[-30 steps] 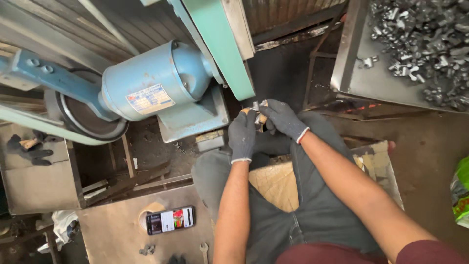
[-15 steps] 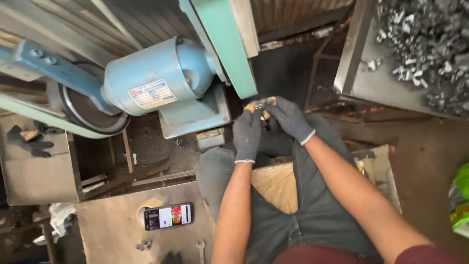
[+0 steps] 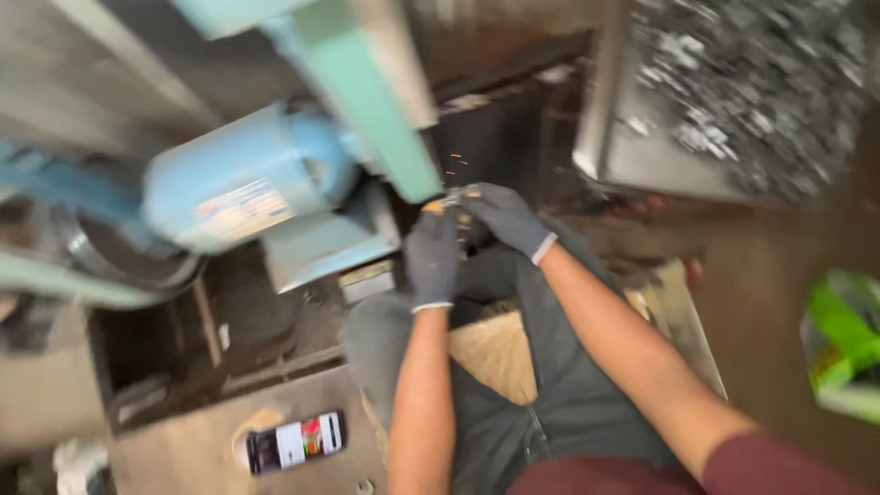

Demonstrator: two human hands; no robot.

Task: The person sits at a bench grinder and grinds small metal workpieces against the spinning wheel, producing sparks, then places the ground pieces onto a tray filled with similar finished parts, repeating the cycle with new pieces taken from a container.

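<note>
Both my hands wear dark grey gloves. My left hand [image 3: 433, 255] and my right hand [image 3: 501, 216] together grip a small metal piece [image 3: 451, 198] and hold it against the lower end of the green sloping machine arm [image 3: 385, 119]. A few orange sparks [image 3: 455, 165] fly just above the piece. The frame is motion-blurred, so the piece's shape is unclear. My knees in grey trousers sit right below the hands.
A blue electric motor [image 3: 243, 179] sits left of the hands. A metal tray [image 3: 642, 160] piled with several small shiny metal parts stands at the upper right. A phone with a lit screen [image 3: 295, 442] lies on a board at the lower left. A green object [image 3: 843, 344] is at the right edge.
The view has shifted and blurred. My hands stay on the small piece at the green arm, and sparks now show above it.
</note>
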